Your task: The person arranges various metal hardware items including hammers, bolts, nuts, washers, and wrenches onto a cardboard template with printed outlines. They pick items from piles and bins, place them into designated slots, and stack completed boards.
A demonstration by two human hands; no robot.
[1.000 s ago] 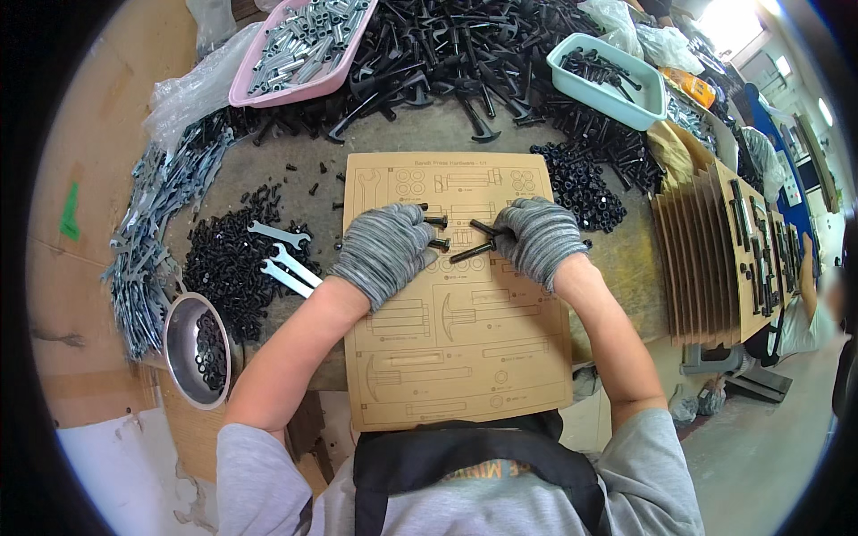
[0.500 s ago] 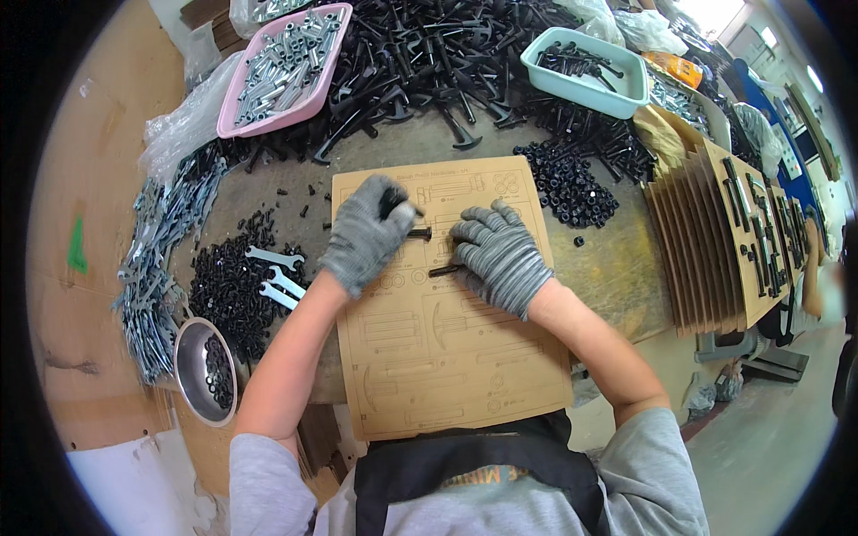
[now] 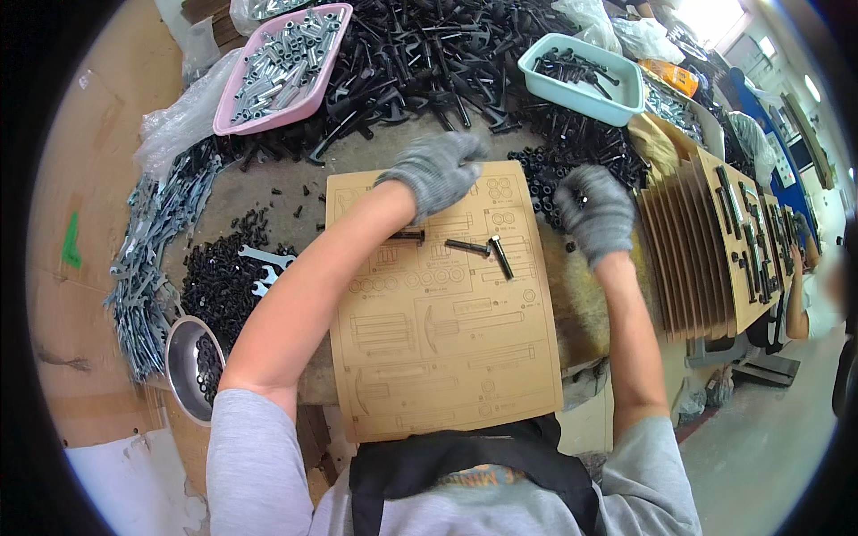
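Head view: a gloved left hand (image 3: 436,170) reaches past the top edge of a cardboard template (image 3: 442,304) on the worktop, fingers curled, grip unclear. The right hand (image 3: 594,210) pinches a small black nut (image 3: 581,200) over a heap of nuts (image 3: 572,161). Black bolts (image 3: 483,250) on the template look stiff, light and roll-prone; hold them mid-shaft.

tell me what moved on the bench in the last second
Both gloved hands left the middle of the cardboard template: the left hand went to its far edge, the right hand to the pile of small black parts. Black bolts stayed on the template.
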